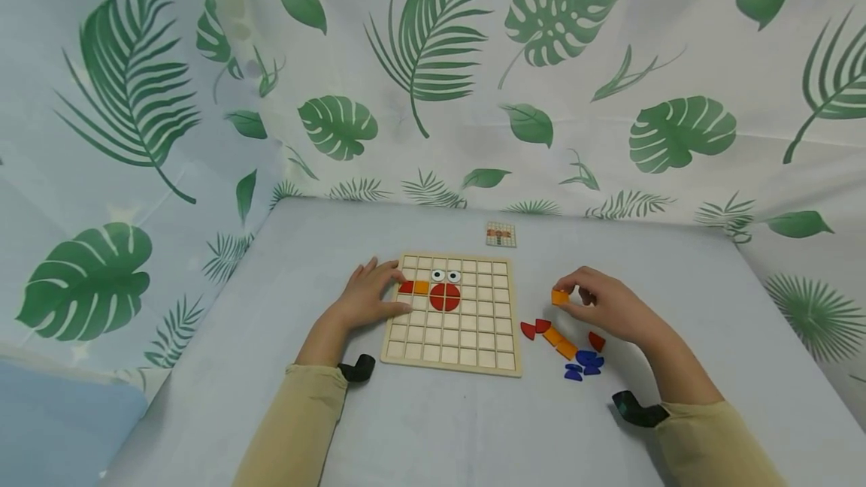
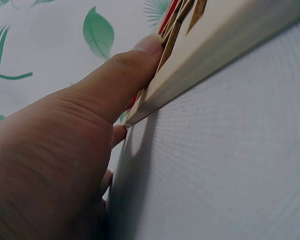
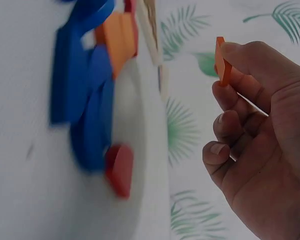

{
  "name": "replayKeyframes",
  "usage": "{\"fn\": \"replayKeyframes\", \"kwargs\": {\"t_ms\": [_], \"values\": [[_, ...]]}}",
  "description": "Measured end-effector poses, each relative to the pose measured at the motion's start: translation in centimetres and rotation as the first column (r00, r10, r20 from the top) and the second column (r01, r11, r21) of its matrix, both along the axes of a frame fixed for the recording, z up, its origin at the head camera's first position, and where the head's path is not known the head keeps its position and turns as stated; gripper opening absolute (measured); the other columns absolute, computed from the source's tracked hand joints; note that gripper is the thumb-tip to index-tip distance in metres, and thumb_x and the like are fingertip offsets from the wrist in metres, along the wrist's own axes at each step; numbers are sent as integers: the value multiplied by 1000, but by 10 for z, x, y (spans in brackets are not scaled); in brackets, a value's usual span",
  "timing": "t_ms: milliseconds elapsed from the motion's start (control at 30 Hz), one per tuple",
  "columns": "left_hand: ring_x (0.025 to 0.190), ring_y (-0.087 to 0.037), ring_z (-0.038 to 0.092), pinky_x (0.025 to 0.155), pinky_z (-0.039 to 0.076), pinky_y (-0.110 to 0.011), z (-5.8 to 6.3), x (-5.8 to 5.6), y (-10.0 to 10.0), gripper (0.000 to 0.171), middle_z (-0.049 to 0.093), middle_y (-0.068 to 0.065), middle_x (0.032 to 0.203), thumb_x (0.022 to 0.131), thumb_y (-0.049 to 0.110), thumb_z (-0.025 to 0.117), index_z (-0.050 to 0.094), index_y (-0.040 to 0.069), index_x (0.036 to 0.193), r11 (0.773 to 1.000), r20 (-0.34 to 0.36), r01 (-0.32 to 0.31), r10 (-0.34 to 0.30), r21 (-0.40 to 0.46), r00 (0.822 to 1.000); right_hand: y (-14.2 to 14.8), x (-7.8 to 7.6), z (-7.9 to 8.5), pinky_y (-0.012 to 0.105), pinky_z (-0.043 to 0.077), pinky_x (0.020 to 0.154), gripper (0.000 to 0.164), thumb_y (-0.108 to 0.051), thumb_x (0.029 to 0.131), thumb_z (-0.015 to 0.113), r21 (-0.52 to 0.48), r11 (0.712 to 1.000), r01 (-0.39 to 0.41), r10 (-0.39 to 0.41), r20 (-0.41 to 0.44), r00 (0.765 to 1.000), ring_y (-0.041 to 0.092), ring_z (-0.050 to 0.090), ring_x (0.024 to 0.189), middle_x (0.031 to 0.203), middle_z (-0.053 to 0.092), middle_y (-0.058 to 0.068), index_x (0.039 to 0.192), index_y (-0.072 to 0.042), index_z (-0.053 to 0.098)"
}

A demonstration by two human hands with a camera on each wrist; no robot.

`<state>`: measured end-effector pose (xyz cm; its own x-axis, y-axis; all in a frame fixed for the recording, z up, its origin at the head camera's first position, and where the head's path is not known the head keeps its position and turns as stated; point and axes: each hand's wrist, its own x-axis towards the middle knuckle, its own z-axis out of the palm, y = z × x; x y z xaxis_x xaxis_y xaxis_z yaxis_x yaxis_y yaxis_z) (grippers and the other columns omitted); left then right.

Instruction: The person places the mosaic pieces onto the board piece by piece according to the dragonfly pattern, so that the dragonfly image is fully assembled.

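Note:
A wooden grid board [image 1: 449, 368] lies flat in the middle. My left hand [image 1: 365, 295] rests at its left edge, thumb on the frame and index fingertip at a red piece [image 1: 406, 287] in the grid. Beside that piece sits an orange square tile [image 1: 421, 288]. Several red quarter-circles form a red disc [image 1: 445, 297] on the board, below two round eye pieces [image 1: 438, 275]. To the right of the board, my right hand [image 1: 605, 305] pinches another orange square tile [image 3: 221, 62] between thumb and fingers, raised above the table. Its other fingers are curled loosely.
Loose pieces lie right of the board: orange squares [image 1: 566, 349], red quarter-circles [image 1: 596, 341] and several blue pieces [image 1: 590, 358]. A small pattern card [image 1: 501, 234] lies behind the board. Leaf-printed cloth [image 1: 446, 58] hangs behind the pale table [image 1: 467, 434].

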<state>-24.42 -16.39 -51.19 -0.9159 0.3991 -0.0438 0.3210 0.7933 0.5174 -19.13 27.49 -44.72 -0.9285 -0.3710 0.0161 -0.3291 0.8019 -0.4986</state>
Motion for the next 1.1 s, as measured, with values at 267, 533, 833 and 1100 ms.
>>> {"fn": "replayKeyframes", "kwargs": {"t_ms": [267,533,833,1100], "values": [[154,-39,8,125,1,-56,2,2,-1,52,32,-7,161,83,55,73,57,24,121,1000,12,4,-4,9,1000,-38,-14,7,23,48,66,24,-19,90,72,-47,998,-51,50,-25,998,16,49,85,102,59,-3,113,-22,67],[154,-39,9,125,1,-55,2,1,-1,51,32,-6,161,83,55,73,56,25,120,1000,6,-3,3,3,1000,-81,-29,6,26,44,63,25,-24,92,71,-70,994,-88,88,-6,996,18,48,83,100,59,0,115,-18,66],[154,-37,7,126,-1,-53,3,1,0,52,31,-4,162,83,57,72,56,25,121,1000,24,-12,11,6,1000,-122,-43,-2,31,45,69,25,-29,92,70,-121,987,-104,111,55,992,19,49,84,108,59,2,115,-19,66],[154,-37,7,126,0,-54,2,0,-1,54,32,-4,161,83,59,71,56,25,122,1000,15,-8,8,-3,1000,-157,-48,-15,31,45,68,22,-28,93,68,-166,976,-143,155,60,986,17,49,81,103,59,-1,113,-19,67]]}}
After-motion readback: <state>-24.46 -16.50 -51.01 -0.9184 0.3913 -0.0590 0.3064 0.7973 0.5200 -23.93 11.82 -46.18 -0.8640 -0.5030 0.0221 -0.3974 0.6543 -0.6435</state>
